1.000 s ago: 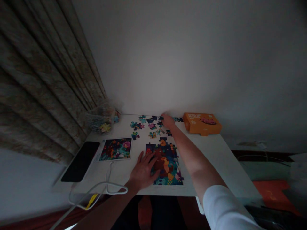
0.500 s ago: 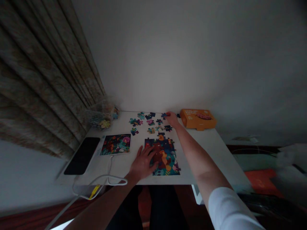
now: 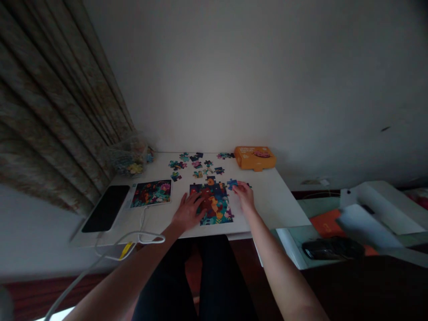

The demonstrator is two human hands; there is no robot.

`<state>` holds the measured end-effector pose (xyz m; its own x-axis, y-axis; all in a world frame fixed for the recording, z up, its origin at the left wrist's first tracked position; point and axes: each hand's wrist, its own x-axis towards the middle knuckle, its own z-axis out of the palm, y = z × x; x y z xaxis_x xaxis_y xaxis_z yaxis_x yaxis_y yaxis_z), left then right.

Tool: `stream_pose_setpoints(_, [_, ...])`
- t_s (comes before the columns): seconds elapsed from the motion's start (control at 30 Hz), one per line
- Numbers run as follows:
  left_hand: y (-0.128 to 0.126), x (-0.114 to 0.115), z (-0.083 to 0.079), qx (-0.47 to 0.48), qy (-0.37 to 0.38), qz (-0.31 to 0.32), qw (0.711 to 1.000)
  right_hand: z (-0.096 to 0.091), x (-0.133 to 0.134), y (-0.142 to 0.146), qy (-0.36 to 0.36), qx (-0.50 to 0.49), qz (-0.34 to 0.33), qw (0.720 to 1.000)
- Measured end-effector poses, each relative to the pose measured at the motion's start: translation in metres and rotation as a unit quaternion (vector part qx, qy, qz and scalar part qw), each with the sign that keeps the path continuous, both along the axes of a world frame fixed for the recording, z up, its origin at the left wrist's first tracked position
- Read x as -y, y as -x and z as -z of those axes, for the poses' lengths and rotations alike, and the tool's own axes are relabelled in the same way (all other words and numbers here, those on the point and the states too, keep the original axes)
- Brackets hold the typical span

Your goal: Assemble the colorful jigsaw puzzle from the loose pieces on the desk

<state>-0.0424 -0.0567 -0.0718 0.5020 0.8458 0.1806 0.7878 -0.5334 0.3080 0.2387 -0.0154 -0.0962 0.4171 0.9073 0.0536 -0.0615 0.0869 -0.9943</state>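
Observation:
A partly built colourful jigsaw [image 3: 216,206] lies near the front of the white table [image 3: 277,200]. My left hand [image 3: 187,213] rests flat on its left part, fingers spread. My right hand [image 3: 244,195] sits at the jigsaw's right edge, its fingers closed on a blue puzzle piece [image 3: 232,183]. Several loose pieces [image 3: 197,163] are scattered behind the jigsaw. A printed reference picture [image 3: 151,193] lies to the left.
An orange puzzle box [image 3: 254,157] stands at the back right by the wall. A black phone [image 3: 106,208] lies at the left, with a white cable [image 3: 140,234] over the front edge. A clear bag of pieces [image 3: 129,156] sits by the curtain [image 3: 50,102].
My right hand has drawn back from the far pieces near the orange box to the jigsaw's right edge, bringing a blue piece. The view has shifted right; my left hand stays on the jigsaw.

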Motion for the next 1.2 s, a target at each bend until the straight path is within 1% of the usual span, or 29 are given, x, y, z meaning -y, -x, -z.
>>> stream_pose_setpoints(0.1, [-0.002,0.001,-0.002,-0.01,-0.015,-0.002,1.0,0.004,0.003,0.002,-0.01,0.016,0.01,1.0])
stream_pose_setpoints(0.17, [-0.009,0.001,-0.004,-0.008,-0.027,0.012,1.0,0.004,0.001,0.003,-0.01,0.028,0.01,1.0])
stream_pose_setpoints(0.27, [-0.031,-0.004,-0.01,0.008,-0.031,0.031,0.999,0.004,-0.002,0.003,-0.013,0.021,0.011,1.0])
stream_pose_setpoints(0.4, [-0.066,-0.014,-0.016,-0.005,-0.001,0.008,1.0,0.004,-0.002,0.005,-0.018,-0.014,0.017,1.0])
stream_pose_setpoints(0.5, [-0.079,-0.019,-0.016,-0.03,0.026,-0.008,0.999,0.007,-0.002,0.002,-0.022,-0.01,0.016,1.0])
stream_pose_setpoints(0.67, [-0.077,-0.014,-0.008,-0.046,0.043,-0.017,0.998,0.01,-0.01,-0.006,-0.027,0.03,-0.007,0.999])
stream_pose_setpoints(0.77, [-0.075,-0.01,-0.004,-0.04,0.038,-0.016,0.998,0.007,-0.027,-0.006,-0.009,0.102,-0.045,0.994])
stream_pose_setpoints(0.87, [-0.075,-0.008,-0.004,-0.029,0.032,-0.016,0.999,-0.002,-0.051,0.0,0.018,0.182,-0.106,0.977])
stream_pose_setpoints(0.97, [-0.075,-0.007,-0.006,-0.015,0.031,-0.018,0.999,-0.009,-0.073,0.009,0.043,0.231,-0.158,0.959])
stream_pose_setpoints(1.07, [-0.074,-0.007,-0.007,-0.002,0.027,-0.02,0.999,-0.012,-0.086,0.016,0.063,0.269,-0.178,0.945])
stream_pose_setpoints(1.13, [-0.074,-0.006,-0.008,0.002,0.025,-0.022,0.999,-0.012,-0.089,0.018,0.068,0.307,-0.185,0.931])
stream_pose_setpoints(1.2, [-0.074,-0.006,-0.008,0.001,0.025,-0.023,0.999,-0.011,-0.089,0.019,0.058,0.351,-0.185,0.916])
